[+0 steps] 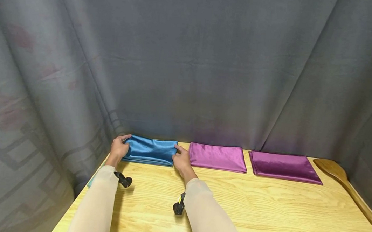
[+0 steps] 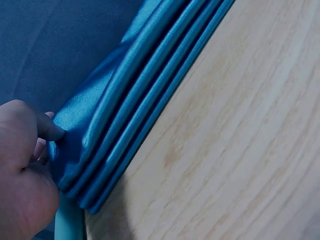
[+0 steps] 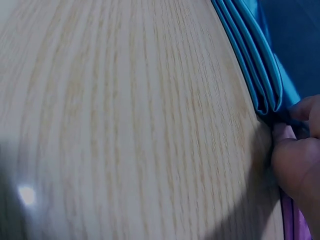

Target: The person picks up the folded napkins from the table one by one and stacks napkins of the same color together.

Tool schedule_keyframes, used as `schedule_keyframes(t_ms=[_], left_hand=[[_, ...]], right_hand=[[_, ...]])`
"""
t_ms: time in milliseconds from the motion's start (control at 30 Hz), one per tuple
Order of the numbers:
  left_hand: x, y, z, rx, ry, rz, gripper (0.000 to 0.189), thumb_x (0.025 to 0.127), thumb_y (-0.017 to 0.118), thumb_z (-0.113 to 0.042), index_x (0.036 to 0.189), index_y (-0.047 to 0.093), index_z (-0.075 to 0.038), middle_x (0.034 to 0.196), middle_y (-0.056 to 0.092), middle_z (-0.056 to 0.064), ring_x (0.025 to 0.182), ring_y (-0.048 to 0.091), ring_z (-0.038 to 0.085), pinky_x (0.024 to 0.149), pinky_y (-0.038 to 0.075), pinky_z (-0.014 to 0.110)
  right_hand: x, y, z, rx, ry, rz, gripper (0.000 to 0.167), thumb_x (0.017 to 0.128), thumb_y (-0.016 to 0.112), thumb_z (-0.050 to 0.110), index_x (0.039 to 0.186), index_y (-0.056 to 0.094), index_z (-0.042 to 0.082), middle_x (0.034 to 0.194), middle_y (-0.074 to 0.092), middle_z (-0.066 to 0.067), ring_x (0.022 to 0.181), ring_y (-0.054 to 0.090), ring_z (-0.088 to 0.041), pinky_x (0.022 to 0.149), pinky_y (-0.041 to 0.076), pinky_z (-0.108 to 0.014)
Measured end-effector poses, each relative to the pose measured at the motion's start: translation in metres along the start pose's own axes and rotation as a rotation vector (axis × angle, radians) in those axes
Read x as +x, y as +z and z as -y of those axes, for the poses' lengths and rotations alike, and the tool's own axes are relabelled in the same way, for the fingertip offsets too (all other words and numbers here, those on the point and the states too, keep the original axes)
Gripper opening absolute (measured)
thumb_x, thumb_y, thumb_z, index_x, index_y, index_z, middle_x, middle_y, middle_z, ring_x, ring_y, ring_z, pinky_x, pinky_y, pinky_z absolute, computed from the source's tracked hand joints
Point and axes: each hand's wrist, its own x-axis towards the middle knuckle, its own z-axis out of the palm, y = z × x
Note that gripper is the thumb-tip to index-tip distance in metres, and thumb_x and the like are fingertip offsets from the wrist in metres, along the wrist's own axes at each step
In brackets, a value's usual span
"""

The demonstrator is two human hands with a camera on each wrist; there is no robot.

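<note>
A folded blue satin cloth (image 1: 151, 150) lies at the back left of the table, its stacked layers facing the front. At its left end, my left hand (image 1: 119, 149) holds the edge, one finger reaching along the back corner. The left wrist view shows this hand (image 2: 22, 165) with a fingertip on the top layer and other fingers partly hidden behind the end. My right hand (image 1: 182, 159) pinches the cloth's right end between thumb and fingers; in the right wrist view these fingers (image 3: 300, 112) meet the folded corner.
Right of the blue cloth lie a folded pink-purple cloth (image 1: 218, 157) and a folded dark purple cloth (image 1: 285, 166). A wooden spoon (image 1: 340, 175) rests along the right side. Grey curtains (image 1: 188, 67) hang behind the wooden table (image 1: 263, 207). Something teal (image 1: 91, 181) shows at the left edge.
</note>
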Motion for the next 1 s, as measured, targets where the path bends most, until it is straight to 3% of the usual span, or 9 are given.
schedule_keyframes(t_ms=[133, 267, 400, 567, 767, 1000], left_hand=[[-0.0014, -0.0001, 0.0004, 0.015, 0.002, 0.026, 0.058, 0.097, 0.042, 0.003, 0.152, 0.052, -0.010, 0.165, 0.031, 0.026, 0.050, 0.036, 0.011, 0.046, 0.035, 0.026], [-0.0006, 0.0013, 0.0014, 0.037, 0.014, 0.015, 0.059, 0.096, 0.042, 0.004, 0.152, 0.052, -0.009, 0.165, 0.032, 0.026, 0.079, 0.050, 0.028, 0.048, 0.035, 0.026], [-0.0005, 0.0023, 0.0013, 0.057, 0.018, -0.019, 0.059, 0.093, 0.042, 0.004, 0.150, 0.054, -0.008, 0.163, 0.036, 0.024, 0.114, 0.048, 0.039, 0.057, 0.038, 0.028], [-0.0038, 0.0026, 0.0025, 0.098, 0.021, -0.020, 0.058, 0.095, 0.041, 0.004, 0.150, 0.054, -0.007, 0.163, 0.035, 0.024, 0.144, 0.039, 0.044, 0.082, 0.043, 0.039], [-0.0048, 0.0043, 0.0062, 0.100, 0.023, -0.028, 0.057, 0.095, 0.040, 0.005, 0.149, 0.054, -0.006, 0.163, 0.036, 0.023, 0.148, 0.036, 0.046, 0.104, 0.042, 0.051], [-0.0028, 0.0066, 0.0075, 0.123, 0.015, -0.057, 0.056, 0.093, 0.043, 0.003, 0.147, 0.057, -0.006, 0.160, 0.038, 0.026, 0.144, 0.040, 0.045, 0.116, 0.038, 0.057]], right_hand=[[-0.0004, 0.0011, -0.0025, -0.012, -0.006, -0.007, 0.063, 0.084, 0.050, -0.015, 0.145, 0.055, -0.003, 0.137, 0.063, -0.030, 0.123, 0.065, -0.032, 0.094, 0.056, -0.030], [-0.0018, 0.0024, -0.0025, -0.051, -0.003, -0.013, 0.063, 0.087, 0.050, -0.014, 0.148, 0.054, 0.000, 0.149, 0.054, -0.028, 0.135, 0.057, -0.037, 0.108, 0.052, -0.043], [-0.0026, 0.0036, -0.0014, -0.074, 0.000, -0.007, 0.062, 0.089, 0.050, -0.011, 0.149, 0.054, 0.003, 0.153, 0.051, -0.026, 0.138, 0.055, -0.036, 0.112, 0.049, -0.046], [-0.0049, 0.0049, -0.0017, -0.100, -0.015, 0.005, 0.060, 0.090, 0.051, -0.011, 0.148, 0.054, 0.001, 0.151, 0.052, -0.026, 0.136, 0.056, -0.036, 0.111, 0.050, -0.047], [-0.0053, 0.0066, -0.0033, -0.092, -0.023, -0.011, 0.058, 0.090, 0.051, -0.012, 0.147, 0.054, 0.000, 0.148, 0.055, -0.027, 0.133, 0.059, -0.035, 0.109, 0.052, -0.045], [-0.0042, 0.0068, -0.0023, -0.100, -0.019, -0.034, 0.058, 0.092, 0.053, -0.010, 0.148, 0.055, 0.003, 0.146, 0.058, -0.025, 0.132, 0.060, -0.033, 0.108, 0.052, -0.045]])
